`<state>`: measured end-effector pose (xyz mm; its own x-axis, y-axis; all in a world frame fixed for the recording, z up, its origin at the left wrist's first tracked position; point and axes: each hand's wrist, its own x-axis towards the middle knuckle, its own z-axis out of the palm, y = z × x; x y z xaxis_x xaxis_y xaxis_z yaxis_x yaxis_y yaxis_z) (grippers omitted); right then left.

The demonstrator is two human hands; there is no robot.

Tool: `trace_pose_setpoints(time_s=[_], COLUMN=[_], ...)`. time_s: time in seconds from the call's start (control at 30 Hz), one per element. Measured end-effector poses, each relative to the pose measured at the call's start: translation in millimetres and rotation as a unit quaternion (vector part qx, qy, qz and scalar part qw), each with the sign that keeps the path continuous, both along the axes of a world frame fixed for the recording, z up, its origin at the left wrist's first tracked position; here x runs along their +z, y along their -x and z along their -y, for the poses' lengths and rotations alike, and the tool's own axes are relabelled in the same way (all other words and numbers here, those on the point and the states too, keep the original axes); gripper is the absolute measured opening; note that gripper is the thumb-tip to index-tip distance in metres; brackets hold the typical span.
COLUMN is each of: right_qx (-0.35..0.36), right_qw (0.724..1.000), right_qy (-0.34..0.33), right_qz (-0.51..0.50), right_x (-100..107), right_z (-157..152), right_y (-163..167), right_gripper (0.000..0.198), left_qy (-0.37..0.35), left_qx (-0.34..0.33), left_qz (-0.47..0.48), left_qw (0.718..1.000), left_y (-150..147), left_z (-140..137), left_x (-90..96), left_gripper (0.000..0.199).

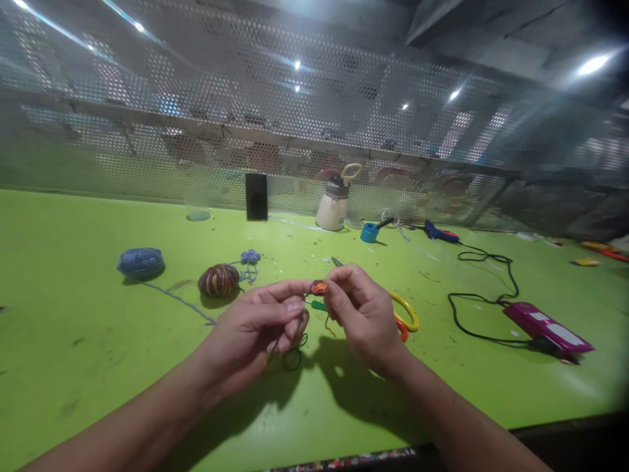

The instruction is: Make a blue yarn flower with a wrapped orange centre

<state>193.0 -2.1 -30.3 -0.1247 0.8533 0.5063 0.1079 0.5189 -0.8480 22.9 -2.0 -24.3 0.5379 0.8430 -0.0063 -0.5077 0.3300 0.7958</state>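
Note:
A small crocheted piece in orange and dark purple yarn is held up between my hands above the green table. My left hand is closed, its fingertips pinching the left end and a strand of yarn. From the other side my right hand pinches the right end between thumb and fingers. Just below the piece shows a green-handled crochet hook; I cannot tell whether a hand holds it. Dark yarn hangs in loops under my left hand. Scissors with yellow and red handles lie partly hidden behind my right hand.
To the left lie a blue yarn skein, a multicoloured yarn ball and a blue crocheted flower. A bottle, black box, blue tape roll and glue gun stand or lie behind. A corded purple power strip lies right.

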Motion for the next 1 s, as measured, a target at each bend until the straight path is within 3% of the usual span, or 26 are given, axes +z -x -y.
trace_pose_setpoints(time_s=[0.23, 0.53, 1.0], right_qx=[-0.09, 0.003, 0.02], right_qw=[0.988, 0.999, 0.999], right_qy=[-0.096, 0.009, 0.017], right_qz=[0.084, -0.032, -0.044], right_x=[-7.7, -9.4, -4.2], right_z=[-3.5, 0.2, 5.6], right_y=[0.2, 8.4, 10.3], right_gripper=[0.008, 0.014, 0.018], left_qy=[0.016, 0.029, 0.007], left_qx=[0.003, -0.023, -0.064], left_qz=[0.012, 0.034, 0.034], left_qw=[1.0, 0.999, 0.997], left_y=[-3.4, -5.1, -0.6], left_z=[3.8, 4.5, 3.9], left_x=[4.2, 5.4, 5.9], left_gripper=[0.03, 0.028, 0.023])
